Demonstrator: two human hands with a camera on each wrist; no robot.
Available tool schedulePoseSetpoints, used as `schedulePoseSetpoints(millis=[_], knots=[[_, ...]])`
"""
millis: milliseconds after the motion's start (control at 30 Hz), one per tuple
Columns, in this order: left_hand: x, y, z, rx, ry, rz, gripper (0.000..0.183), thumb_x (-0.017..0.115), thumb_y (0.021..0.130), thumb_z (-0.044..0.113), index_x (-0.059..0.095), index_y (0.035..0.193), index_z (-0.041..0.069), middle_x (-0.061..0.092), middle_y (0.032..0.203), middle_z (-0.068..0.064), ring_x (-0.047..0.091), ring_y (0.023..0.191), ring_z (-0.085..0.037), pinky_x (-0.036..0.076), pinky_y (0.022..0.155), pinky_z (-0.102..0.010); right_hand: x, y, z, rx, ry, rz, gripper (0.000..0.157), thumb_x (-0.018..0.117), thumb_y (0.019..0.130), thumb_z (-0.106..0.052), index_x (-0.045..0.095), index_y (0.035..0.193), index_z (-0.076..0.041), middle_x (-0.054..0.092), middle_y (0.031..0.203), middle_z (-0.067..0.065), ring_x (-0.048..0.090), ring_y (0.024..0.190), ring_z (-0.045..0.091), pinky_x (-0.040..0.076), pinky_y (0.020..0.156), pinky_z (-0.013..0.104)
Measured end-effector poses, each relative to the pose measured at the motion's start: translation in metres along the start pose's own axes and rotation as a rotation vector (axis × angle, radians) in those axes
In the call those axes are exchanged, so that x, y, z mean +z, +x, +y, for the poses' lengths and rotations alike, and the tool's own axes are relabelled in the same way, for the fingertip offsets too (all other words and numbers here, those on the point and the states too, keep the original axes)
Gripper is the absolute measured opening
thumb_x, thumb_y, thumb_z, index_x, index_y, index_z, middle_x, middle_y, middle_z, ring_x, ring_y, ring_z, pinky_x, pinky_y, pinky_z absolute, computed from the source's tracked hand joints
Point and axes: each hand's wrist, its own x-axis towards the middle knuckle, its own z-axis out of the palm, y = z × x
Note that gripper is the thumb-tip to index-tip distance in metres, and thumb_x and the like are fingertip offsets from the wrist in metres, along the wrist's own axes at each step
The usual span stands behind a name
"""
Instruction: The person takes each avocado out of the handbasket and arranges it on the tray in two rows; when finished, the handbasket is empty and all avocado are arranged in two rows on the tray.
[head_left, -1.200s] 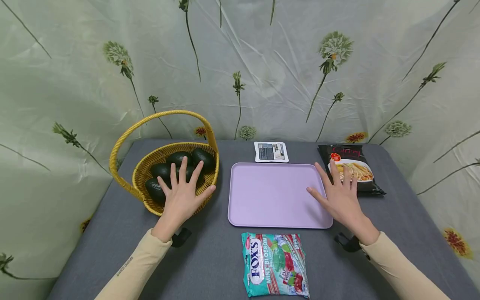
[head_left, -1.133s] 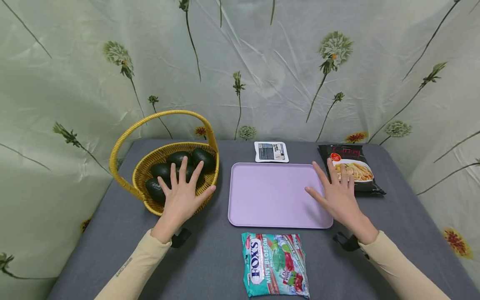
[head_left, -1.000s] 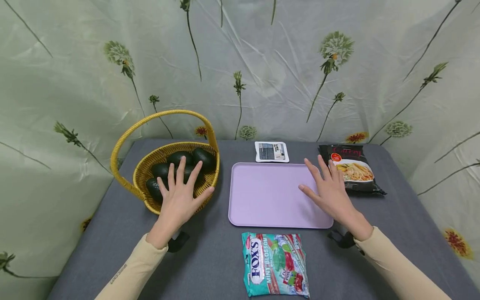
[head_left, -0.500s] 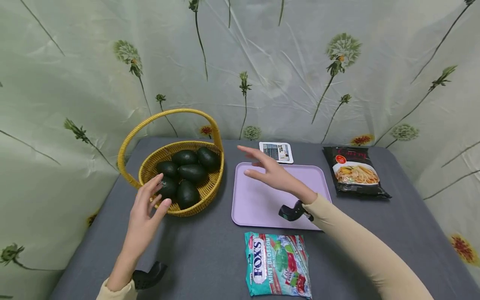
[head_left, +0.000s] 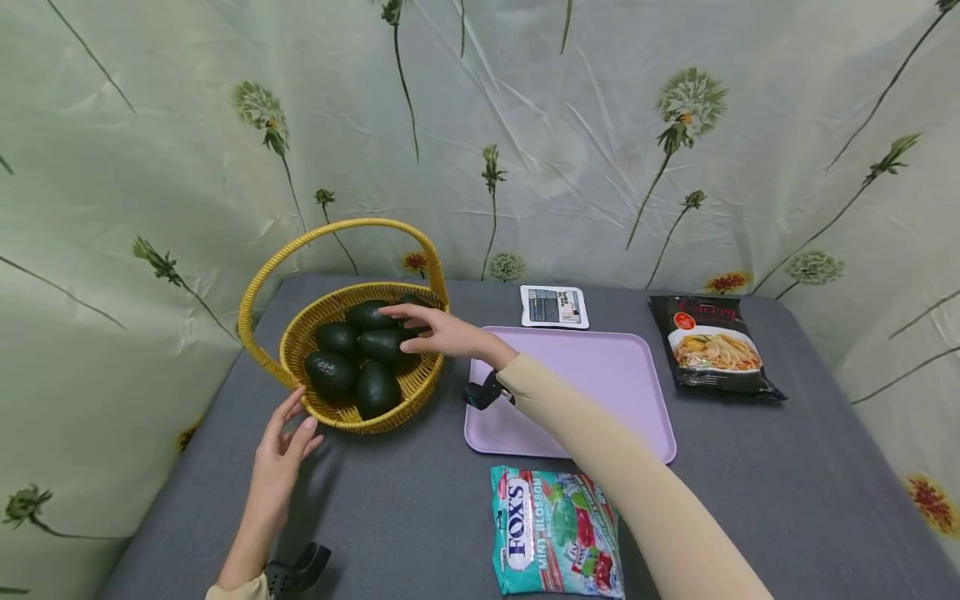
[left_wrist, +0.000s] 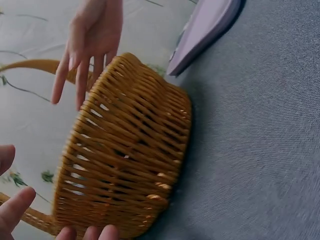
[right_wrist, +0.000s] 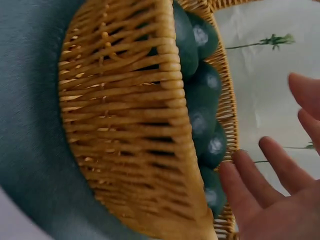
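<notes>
A yellow wicker basket (head_left: 411,402) with a tall handle stands on the left of the table, holding several dark green avocados (head_left: 332,375). My right hand (head_left: 448,336) reaches over the basket's right rim, its loosely bent fingers above the avocados and partly covering those at the right. In the right wrist view the fingers (right_wrist: 277,162) are spread and hold nothing; an avocado (right_wrist: 214,145) lies close by them. My left hand (head_left: 276,467) is at the basket's front left side, fingers relaxed and holding nothing. Whether its fingertips touch the wicker I cannot tell.
A lilac tray (head_left: 600,375) lies mid-table, under my right forearm. In front is a teal candy bag (head_left: 551,529), partly covered by the right sleeve. A white packet (head_left: 553,307) lies behind the tray, and a black noodle bag (head_left: 716,350) to its right.
My right hand has swept left from near the noodle bag, across the tray, to the basket. My left hand has drawn back from over the avocados to the basket's front left.
</notes>
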Motion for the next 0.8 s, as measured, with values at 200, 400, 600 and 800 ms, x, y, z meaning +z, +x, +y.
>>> schedulePoseSetpoints(millis=[200, 400, 600, 800], knots=[[0.004, 0.011, -0.010, -0.055, -0.039, -0.109, 0.059, 0.045, 0.103, 0.022, 0.016, 0.155, 0.019, 0.000, 0.155, -0.016, 0.033, 0.126, -0.031, 0.048, 0.085, -0.016, 0.006, 0.021, 0.003, 0.106, -0.116, -0.063, 0.055, 0.055, 0.096, -0.005, 0.035, 0.147, -0.005, 0.030, 0.152, 0.010, 0.031, 0.136, 0.029, 0.032, 0.108, 0.034], [0.006, 0.015, -0.014, -0.065, -0.038, -0.123, 0.062, 0.048, 0.102, 0.020, 0.014, 0.155, 0.023, -0.005, 0.157, -0.013, 0.027, 0.132, -0.037, 0.047, 0.084, -0.013, 0.012, 0.034, 0.002, 0.197, -0.249, -0.101, 0.050, 0.056, 0.096, -0.005, 0.044, 0.144, -0.011, 0.036, 0.149, 0.007, 0.032, 0.135, 0.018, 0.033, 0.105, 0.028], [0.006, 0.016, -0.015, -0.053, -0.055, -0.135, 0.063, 0.048, 0.102, 0.019, 0.014, 0.155, 0.020, -0.002, 0.156, -0.016, 0.024, 0.134, -0.039, 0.046, 0.083, -0.012, 0.014, 0.042, -0.003, 0.282, -0.384, -0.135, 0.045, 0.059, 0.094, -0.004, 0.054, 0.137, -0.017, 0.044, 0.144, 0.005, 0.034, 0.134, 0.019, 0.027, 0.110, 0.032], [0.004, 0.016, -0.018, -0.053, -0.062, -0.144, 0.063, 0.048, 0.102, 0.018, 0.012, 0.155, 0.020, -0.004, 0.155, -0.017, 0.021, 0.135, -0.039, 0.045, 0.084, -0.011, 0.018, 0.045, -0.006, 0.305, -0.505, -0.121, 0.048, 0.064, 0.090, -0.002, 0.058, 0.134, -0.021, 0.047, 0.139, 0.004, 0.037, 0.126, 0.020, 0.034, 0.097, 0.027]])
